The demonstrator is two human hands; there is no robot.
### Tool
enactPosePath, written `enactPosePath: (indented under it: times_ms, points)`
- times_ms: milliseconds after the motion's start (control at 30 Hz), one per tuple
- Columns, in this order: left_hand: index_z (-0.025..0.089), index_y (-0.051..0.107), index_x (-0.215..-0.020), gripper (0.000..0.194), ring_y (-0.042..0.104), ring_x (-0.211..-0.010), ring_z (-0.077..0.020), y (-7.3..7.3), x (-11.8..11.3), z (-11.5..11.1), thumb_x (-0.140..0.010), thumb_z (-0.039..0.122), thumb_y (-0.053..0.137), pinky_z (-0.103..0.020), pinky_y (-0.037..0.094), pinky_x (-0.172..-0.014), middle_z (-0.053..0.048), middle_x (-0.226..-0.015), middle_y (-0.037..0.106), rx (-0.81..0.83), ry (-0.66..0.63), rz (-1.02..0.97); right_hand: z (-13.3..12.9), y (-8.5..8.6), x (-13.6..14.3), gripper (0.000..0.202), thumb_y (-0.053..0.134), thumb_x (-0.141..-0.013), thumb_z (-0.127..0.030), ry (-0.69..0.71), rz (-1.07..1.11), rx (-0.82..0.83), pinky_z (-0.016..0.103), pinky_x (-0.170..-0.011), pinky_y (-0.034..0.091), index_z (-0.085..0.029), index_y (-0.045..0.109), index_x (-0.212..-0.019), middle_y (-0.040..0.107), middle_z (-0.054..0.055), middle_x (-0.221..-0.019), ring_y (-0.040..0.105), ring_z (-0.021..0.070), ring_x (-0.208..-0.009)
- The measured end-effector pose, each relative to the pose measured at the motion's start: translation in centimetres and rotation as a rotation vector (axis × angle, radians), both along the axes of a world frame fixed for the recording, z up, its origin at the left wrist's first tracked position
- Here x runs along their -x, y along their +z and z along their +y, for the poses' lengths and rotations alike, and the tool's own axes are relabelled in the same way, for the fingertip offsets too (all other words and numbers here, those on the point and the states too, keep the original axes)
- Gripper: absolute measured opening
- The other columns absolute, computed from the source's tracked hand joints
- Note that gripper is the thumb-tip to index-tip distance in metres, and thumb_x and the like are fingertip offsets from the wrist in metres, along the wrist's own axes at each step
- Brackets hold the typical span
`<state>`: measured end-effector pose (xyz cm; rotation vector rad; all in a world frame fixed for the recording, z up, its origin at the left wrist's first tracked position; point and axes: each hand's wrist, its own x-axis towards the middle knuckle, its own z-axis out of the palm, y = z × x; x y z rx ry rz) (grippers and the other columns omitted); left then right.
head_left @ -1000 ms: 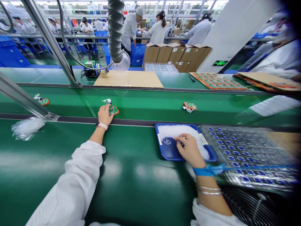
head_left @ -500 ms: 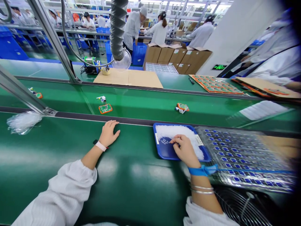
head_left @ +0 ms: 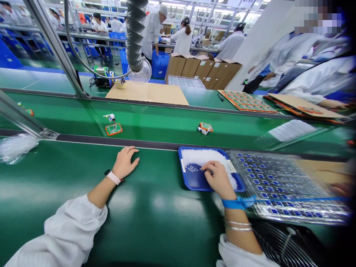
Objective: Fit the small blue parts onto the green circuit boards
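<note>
My left hand [head_left: 125, 162] lies on the green work surface near the dark rail, fingers stretched out and holding nothing. A blue tray [head_left: 191, 181] stands to its right, with a heap of tiny white pieces [head_left: 205, 154] along its back and right side. A few loose pieces [head_left: 191, 168] are scattered on the bare tray floor. My right hand [head_left: 218, 177] is over the tray, thumb and fingers pinched together beside these loose pieces. What lies between the fingertips is too small to make out.
Circuit boards with orange edges [head_left: 114, 129] [head_left: 205, 127] lie on the green belt beyond the rail. A clear tray of blue parts [head_left: 267, 181] stands right of the blue tray. A black fan guard [head_left: 274, 241], metal post [head_left: 52, 48] and grey duct [head_left: 135, 35] are nearby. Co-workers stand behind.
The view has shifted slightly to the right. The circuit boards on the belt have moved left. My right hand stays pinched in the tray, and my left hand stays on the surface.
</note>
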<state>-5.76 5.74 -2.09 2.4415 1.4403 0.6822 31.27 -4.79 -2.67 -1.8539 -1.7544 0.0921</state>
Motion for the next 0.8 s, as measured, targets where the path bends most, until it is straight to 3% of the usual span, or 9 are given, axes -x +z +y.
enactPosePath:
  times_ms: [267,800]
  points:
    - [0.021,0.056,-0.108,0.029,0.046,-0.117,-0.0263,0.19,0.01,-0.01,-0.082,0.033,0.050,-0.045,0.039,-0.096,-0.008,-0.123,0.053,0.006,0.000,0.005,-0.18,0.42,0.12,0.022,0.042,-0.066,-0.010,0.014,0.008,0.027,0.040,-0.076,0.042,-0.018,0.062,-0.064,0.055,0.007,-0.077,0.052,0.0225,-0.078]
    - [0.020,0.056,-0.109,0.029,0.046,-0.117,-0.0258,0.23,0.04,-0.03,-0.083,0.031,0.051,-0.044,0.038,-0.097,-0.009,-0.123,0.053,0.006,-0.006,0.029,-0.22,0.48,0.25,0.027,0.041,-0.068,-0.010,0.049,-0.002,0.027,0.038,-0.076,0.042,-0.017,0.066,-0.073,0.056,0.008,-0.081,0.053,0.0217,-0.081]
